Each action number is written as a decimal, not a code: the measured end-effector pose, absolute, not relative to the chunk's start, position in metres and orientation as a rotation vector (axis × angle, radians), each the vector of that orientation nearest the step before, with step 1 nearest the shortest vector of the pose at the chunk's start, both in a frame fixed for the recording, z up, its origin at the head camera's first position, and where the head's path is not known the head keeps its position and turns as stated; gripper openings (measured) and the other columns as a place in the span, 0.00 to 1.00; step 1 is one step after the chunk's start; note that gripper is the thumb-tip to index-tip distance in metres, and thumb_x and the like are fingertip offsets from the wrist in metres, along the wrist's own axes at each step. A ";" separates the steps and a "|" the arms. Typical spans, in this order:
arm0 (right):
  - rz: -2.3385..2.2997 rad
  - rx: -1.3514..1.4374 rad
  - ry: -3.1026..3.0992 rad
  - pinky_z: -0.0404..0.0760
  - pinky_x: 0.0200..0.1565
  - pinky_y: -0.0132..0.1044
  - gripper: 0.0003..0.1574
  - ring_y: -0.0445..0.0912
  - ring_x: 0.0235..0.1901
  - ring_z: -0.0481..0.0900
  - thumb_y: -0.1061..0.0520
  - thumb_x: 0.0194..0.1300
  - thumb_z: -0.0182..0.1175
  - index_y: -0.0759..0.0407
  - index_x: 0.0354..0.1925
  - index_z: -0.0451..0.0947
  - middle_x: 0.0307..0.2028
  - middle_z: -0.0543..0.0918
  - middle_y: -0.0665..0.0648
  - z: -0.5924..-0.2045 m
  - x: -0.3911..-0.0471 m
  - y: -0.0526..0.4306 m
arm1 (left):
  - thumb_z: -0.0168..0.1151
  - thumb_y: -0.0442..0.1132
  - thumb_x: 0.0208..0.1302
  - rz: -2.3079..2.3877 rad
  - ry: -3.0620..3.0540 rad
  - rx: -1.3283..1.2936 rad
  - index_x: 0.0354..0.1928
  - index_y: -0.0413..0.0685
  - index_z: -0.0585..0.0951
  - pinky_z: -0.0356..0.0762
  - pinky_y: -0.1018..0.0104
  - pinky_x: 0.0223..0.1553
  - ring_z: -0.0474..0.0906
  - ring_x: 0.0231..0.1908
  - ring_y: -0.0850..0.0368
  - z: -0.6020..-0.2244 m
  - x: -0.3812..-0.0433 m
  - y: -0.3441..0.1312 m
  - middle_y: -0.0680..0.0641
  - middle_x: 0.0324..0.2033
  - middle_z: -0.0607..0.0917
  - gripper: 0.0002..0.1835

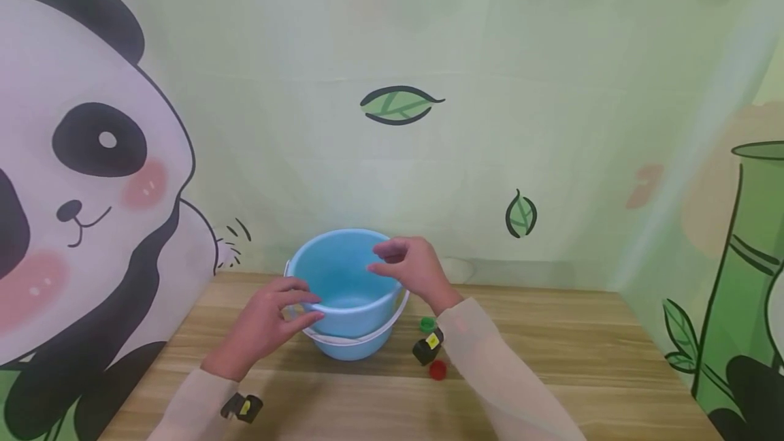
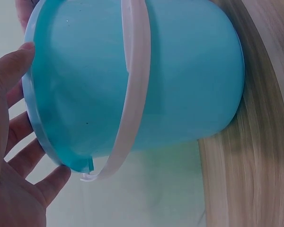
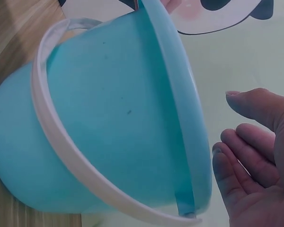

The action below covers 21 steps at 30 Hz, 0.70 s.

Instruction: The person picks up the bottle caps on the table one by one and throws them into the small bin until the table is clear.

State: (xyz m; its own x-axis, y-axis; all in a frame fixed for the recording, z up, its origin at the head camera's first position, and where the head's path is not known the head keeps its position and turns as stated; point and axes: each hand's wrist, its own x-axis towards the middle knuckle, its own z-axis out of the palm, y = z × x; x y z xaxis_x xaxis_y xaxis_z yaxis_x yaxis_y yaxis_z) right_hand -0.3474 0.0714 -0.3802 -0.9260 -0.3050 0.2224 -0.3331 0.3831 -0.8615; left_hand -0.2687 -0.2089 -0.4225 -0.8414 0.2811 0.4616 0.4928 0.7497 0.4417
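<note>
Could tip the bucket [image 1: 355, 324], upright on the counter [image 1: 563, 339], with a lopsided tug, given a pinch on its rim [image 1: 350, 310] by the left hand [image 1: 266, 315] alone and no hold by the relaxed, empty right hand [image 1: 418, 269].

I count one bucket [image 1: 350, 322], one handle [image 2: 138, 85], one table [image 1: 563, 339] and two small discs [image 1: 427, 324] [image 1: 437, 369] (one green, one red).

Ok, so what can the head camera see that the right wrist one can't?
Only the head view shows the red round piece and green round piece. Only the right wrist view shows dark specks on the outside of the blue bucket. Both show the bucket, its pale handle, the right hand and some panda picture.
</note>
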 end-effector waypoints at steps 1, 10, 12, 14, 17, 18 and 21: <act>1.628 0.591 -2.584 0.87 0.56 0.44 0.26 0.53 0.54 0.86 0.49 0.59 0.77 0.55 0.54 0.86 0.51 0.89 0.55 -0.380 -0.348 0.073 | 0.78 0.49 0.57 -0.799 -2.583 -0.593 0.43 0.55 0.91 0.88 0.49 0.52 0.81 0.52 0.50 -0.422 -0.269 -0.209 0.51 0.47 0.86 0.13; 1.732 0.550 -2.502 0.87 0.54 0.41 0.24 0.47 0.50 0.87 0.49 0.57 0.78 0.53 0.51 0.87 0.48 0.89 0.51 -0.382 -0.348 0.091 | 0.78 0.48 0.57 -0.800 -2.572 -0.597 0.43 0.56 0.91 0.88 0.50 0.51 0.81 0.51 0.51 -0.422 -0.267 -0.209 0.51 0.47 0.86 0.13; 1.753 0.543 -2.489 0.87 0.54 0.41 0.24 0.47 0.50 0.87 0.49 0.57 0.78 0.54 0.51 0.87 0.49 0.89 0.53 -0.382 -0.346 0.095 | 0.78 0.47 0.57 -0.799 -2.567 -0.600 0.43 0.56 0.91 0.88 0.50 0.51 0.81 0.51 0.51 -0.422 -0.267 -0.209 0.51 0.46 0.86 0.12; 1.743 0.542 -2.485 0.87 0.54 0.41 0.25 0.48 0.51 0.86 0.48 0.58 0.77 0.55 0.52 0.86 0.51 0.89 0.55 -0.383 -0.345 0.098 | 0.78 0.47 0.57 -0.798 -2.564 -0.601 0.42 0.56 0.91 0.88 0.50 0.51 0.81 0.50 0.51 -0.422 -0.267 -0.209 0.51 0.46 0.86 0.12; 1.727 0.532 -2.479 0.87 0.55 0.42 0.27 0.49 0.52 0.86 0.48 0.60 0.76 0.58 0.54 0.85 0.53 0.88 0.59 -0.385 -0.344 0.104 | 0.79 0.47 0.57 -0.797 -2.556 -0.604 0.42 0.56 0.91 0.88 0.51 0.50 0.81 0.50 0.52 -0.422 -0.267 -0.209 0.52 0.46 0.86 0.12; 1.722 0.527 -2.478 0.87 0.55 0.42 0.28 0.50 0.52 0.86 0.48 0.60 0.76 0.58 0.55 0.85 0.54 0.87 0.59 -0.386 -0.344 0.106 | 0.79 0.47 0.57 -0.797 -2.549 -0.613 0.42 0.55 0.91 0.88 0.51 0.50 0.81 0.50 0.52 -0.423 -0.268 -0.208 0.52 0.46 0.86 0.12; 1.722 0.502 -2.471 0.86 0.56 0.43 0.27 0.50 0.53 0.86 0.49 0.60 0.76 0.56 0.55 0.84 0.54 0.87 0.59 -0.387 -0.342 0.113 | 0.79 0.45 0.57 -0.790 -2.522 -0.640 0.42 0.53 0.91 0.88 0.52 0.49 0.81 0.49 0.52 -0.423 -0.268 -0.208 0.51 0.45 0.86 0.12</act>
